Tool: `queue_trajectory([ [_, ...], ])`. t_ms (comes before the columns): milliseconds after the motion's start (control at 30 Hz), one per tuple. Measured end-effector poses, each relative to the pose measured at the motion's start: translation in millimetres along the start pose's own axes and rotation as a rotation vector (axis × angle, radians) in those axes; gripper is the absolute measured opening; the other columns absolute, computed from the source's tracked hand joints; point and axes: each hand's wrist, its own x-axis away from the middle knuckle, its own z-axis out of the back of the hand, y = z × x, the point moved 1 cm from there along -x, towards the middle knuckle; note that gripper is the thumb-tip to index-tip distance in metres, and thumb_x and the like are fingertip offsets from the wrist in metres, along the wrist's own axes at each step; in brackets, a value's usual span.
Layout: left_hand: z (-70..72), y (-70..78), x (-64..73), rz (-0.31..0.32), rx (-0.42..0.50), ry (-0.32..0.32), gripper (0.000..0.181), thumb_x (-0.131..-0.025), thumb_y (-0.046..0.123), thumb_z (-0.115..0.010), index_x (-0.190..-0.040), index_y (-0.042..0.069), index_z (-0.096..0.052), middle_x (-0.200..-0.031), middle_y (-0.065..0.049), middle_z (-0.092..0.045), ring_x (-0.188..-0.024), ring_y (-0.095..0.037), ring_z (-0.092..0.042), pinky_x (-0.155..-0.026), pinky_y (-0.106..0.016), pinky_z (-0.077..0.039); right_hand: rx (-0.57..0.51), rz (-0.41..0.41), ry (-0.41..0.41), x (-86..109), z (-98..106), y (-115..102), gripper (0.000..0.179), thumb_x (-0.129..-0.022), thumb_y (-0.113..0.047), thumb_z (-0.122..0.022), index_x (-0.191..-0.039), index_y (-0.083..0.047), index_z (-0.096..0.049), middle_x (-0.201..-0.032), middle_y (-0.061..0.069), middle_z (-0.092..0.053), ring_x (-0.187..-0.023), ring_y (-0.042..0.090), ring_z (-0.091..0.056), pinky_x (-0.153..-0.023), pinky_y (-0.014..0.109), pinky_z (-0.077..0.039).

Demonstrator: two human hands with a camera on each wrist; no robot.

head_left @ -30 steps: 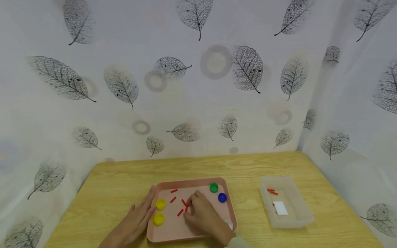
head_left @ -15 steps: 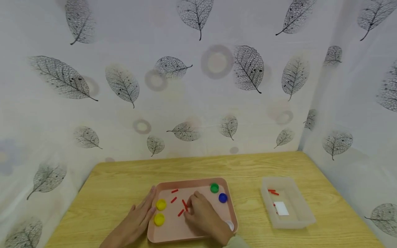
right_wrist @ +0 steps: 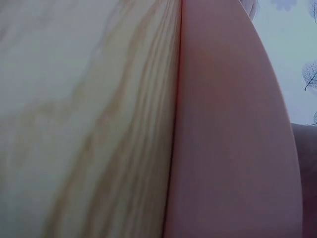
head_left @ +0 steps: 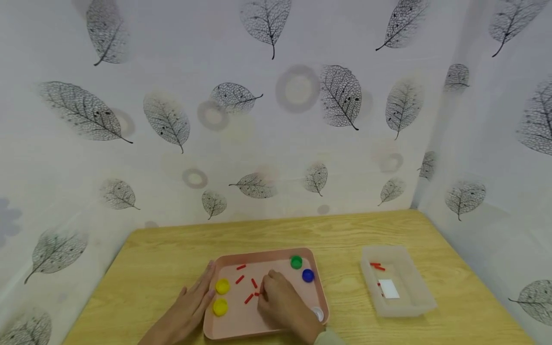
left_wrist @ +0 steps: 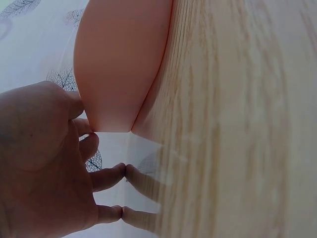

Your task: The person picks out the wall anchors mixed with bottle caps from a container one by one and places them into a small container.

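Observation:
My left hand [head_left: 187, 304] rests on the left edge of the pink tray [head_left: 276, 257] with its fingers extended. In the left wrist view, the thumb and a finger of that left hand [left_wrist: 44, 163] touch the tray wall [left_wrist: 119, 64], and other fingertips rest on the table. Over the tray's middle, my right hand [head_left: 280, 299] pinches a short red stick [head_left: 257, 294], its end sticking out at the fingertips. Several more red sticks lie on the tray to its left, among them one slanted stick [head_left: 254, 283] close by. The right wrist view shows mostly the tray's outer wall [right_wrist: 228, 124].
Two yellow caps [head_left: 222, 286] sit along the tray's left side. A green cap [head_left: 296, 262] and a blue cap [head_left: 308, 275] lie at the back right, a clear white cap [head_left: 317, 314] near the front right. A translucent bin [head_left: 414, 306] holds red sticks and a white card [head_left: 390, 289].
The red stick at my right fingertips has turned from steep to nearly level, and its end now lies apart from the slanted stick above. My left hand stays at the tray edge.

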Motion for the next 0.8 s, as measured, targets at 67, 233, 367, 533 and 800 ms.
queue_trajectory([
  [67, 0.5, -0.1, -0.3, 0.012, 0.003, -0.007, 0.063, -0.114, 0.043, -0.029, -0.167, 0.021, -0.004, -0.172, -0.004, -0.009, -0.152, -0.035, -0.026, -0.108, -0.082, -0.012, 0.058, 0.045, 0.018, 1.5, 1.0, -0.6, 0.012, -0.084, -0.005, -0.071, -0.079, -0.015, -0.066, -0.077, -0.009, -0.047, -0.070, 0.005, -0.043, -0.061, 0.019, -0.044],
  [233, 1.4, -0.6, -0.5, 0.029, 0.000, -0.020, 0.064, -0.113, 0.045, -0.028, -0.167, 0.021, -0.003, -0.172, -0.003, -0.008, -0.153, -0.034, -0.025, -0.108, -0.082, -0.012, 0.156, 0.127, 0.041, 6.6, 4.2, -3.3, 0.010, -0.086, -0.007, -0.069, -0.078, -0.012, -0.065, -0.076, -0.010, -0.044, -0.070, 0.005, -0.041, -0.063, 0.018, -0.043],
  [367, 1.2, -0.8, -0.4, 0.028, 0.001, -0.019, 0.064, -0.113, 0.044, -0.028, -0.167, 0.021, -0.003, -0.172, -0.004, -0.008, -0.152, -0.035, -0.026, -0.107, -0.083, -0.012, 0.171, 0.138, 0.041, 10.2, 7.3, -7.1, 0.006, -0.093, -0.009, -0.066, -0.086, -0.010, -0.066, -0.080, -0.010, -0.043, -0.073, 0.005, -0.041, -0.066, 0.017, -0.044],
  [533, 0.1, -1.3, -0.1, 0.044, 0.012, -0.026, 0.065, -0.113, 0.047, -0.028, -0.167, 0.023, -0.002, -0.172, -0.001, -0.006, -0.153, -0.033, -0.025, -0.109, -0.082, -0.010, 0.243, 0.198, 0.097, 15.3, 12.4, -12.1, 0.005, -0.094, -0.011, -0.066, -0.090, -0.010, -0.066, -0.083, -0.010, -0.044, -0.076, 0.005, -0.041, -0.069, 0.016, -0.044],
  [800, 1.0, 0.7, -0.9, 0.030, 0.005, -0.018, 0.064, -0.113, 0.046, -0.028, -0.167, 0.022, -0.003, -0.172, -0.003, -0.008, -0.153, -0.035, -0.025, -0.108, -0.082, -0.012, 0.313, 0.231, 0.122, 27.8, 23.5, -13.2, 0.005, -0.095, -0.016, -0.067, -0.091, -0.015, -0.065, -0.089, -0.011, -0.044, -0.081, 0.005, -0.041, -0.074, 0.017, -0.043],
])
